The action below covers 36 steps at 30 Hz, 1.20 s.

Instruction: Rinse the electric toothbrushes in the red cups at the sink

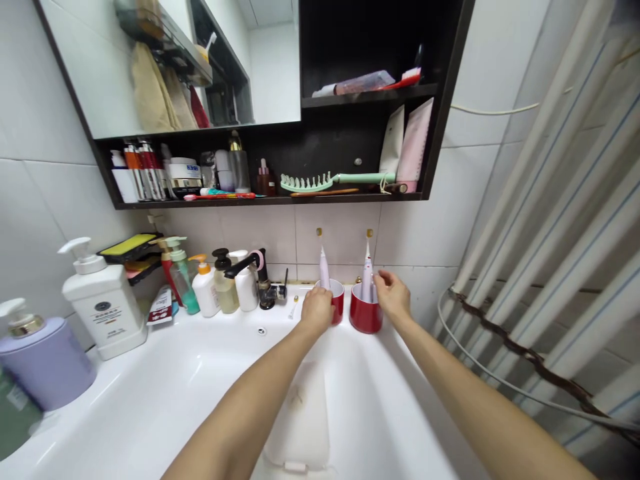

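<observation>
Two red cups stand side by side on the sink's back ledge, each with an upright electric toothbrush in it. My left hand (pixel 319 308) is closed on the left red cup (pixel 338 303), covering its left side and front. The left toothbrush (pixel 324 270) rises just behind my fingers. At the right red cup (pixel 366 319), my right hand (pixel 394 295) has its fingers curled at the right rim, close to the right toothbrush (pixel 367 272). Some of those fingertips are hidden behind the rim. Both brush heads point up and carry yellowish caps.
Left of the cups are a black faucet (pixel 263 280) and several pump bottles (pixel 203 287). A whitish flat board (pixel 300 413) lies in the basin (pixel 200 400). Above hangs a dark shelf (pixel 280 201) with a green hairbrush (pixel 360 179) and tubes. White radiator pipes (pixel 545 253) stand at right.
</observation>
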Available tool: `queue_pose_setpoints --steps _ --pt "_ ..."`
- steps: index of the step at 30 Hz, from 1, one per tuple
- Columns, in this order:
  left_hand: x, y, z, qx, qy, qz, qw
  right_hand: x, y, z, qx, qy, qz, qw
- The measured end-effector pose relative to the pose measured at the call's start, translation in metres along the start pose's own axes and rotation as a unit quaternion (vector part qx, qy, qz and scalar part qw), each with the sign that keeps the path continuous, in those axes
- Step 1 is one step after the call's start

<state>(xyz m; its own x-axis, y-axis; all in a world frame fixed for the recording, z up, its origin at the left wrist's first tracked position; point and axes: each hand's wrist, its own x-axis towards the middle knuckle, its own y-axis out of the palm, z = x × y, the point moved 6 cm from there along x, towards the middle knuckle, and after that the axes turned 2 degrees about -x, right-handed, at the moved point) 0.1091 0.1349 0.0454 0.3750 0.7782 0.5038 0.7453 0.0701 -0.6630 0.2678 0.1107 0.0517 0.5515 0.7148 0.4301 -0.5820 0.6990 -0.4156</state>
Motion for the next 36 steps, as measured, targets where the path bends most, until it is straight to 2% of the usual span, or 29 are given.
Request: queue_pose_setpoints --steps 3,6,9,13,19,23,27,29,31,34,36 --pt "-0.017 -0.009 0.006 -0.004 -0.003 0.012 1.000 -0.028 -0.002 0.023 0.009 -0.037 -0.012 0.999" --pt "-0.047 -0.017 0.003 0.014 0.008 0.023 1.000 -0.059 0.018 0.036 0.016 -0.060 0.050 0.997" --pt "-0.085 -0.019 0.002 0.080 0.010 0.072 0.994 -0.090 0.045 0.037 0.005 -0.063 0.133 0.989" --pt "-0.125 -0.021 0.007 0.154 -0.026 0.148 0.977 -0.127 0.077 0.033 -0.019 -0.068 0.235 0.969" --pt "-0.152 -0.030 0.011 0.148 -0.061 0.144 0.977 -0.157 0.097 0.032 -0.047 -0.059 0.290 0.954" --pt "-0.156 -0.030 0.012 0.127 -0.059 0.119 0.983 -0.164 0.099 0.037 -0.032 -0.067 0.289 0.954" --pt "-0.157 -0.032 0.014 0.104 -0.035 0.090 0.990 -0.160 0.090 0.050 0.011 -0.072 0.251 0.965" --pt "-0.155 -0.040 0.015 0.057 -0.019 0.046 0.997 -0.153 0.080 0.060 0.043 -0.072 0.224 0.971" --pt "-0.150 -0.055 0.019 -0.023 -0.027 -0.032 0.999 -0.146 0.066 0.074 0.077 -0.076 0.202 0.973" --pt "-0.138 -0.075 0.031 -0.188 -0.096 -0.135 0.968 -0.146 0.044 0.092 0.123 -0.086 0.208 0.967" --pt "-0.131 -0.076 0.037 -0.326 -0.152 -0.150 0.921 -0.157 0.034 0.098 0.143 -0.085 0.243 0.956"
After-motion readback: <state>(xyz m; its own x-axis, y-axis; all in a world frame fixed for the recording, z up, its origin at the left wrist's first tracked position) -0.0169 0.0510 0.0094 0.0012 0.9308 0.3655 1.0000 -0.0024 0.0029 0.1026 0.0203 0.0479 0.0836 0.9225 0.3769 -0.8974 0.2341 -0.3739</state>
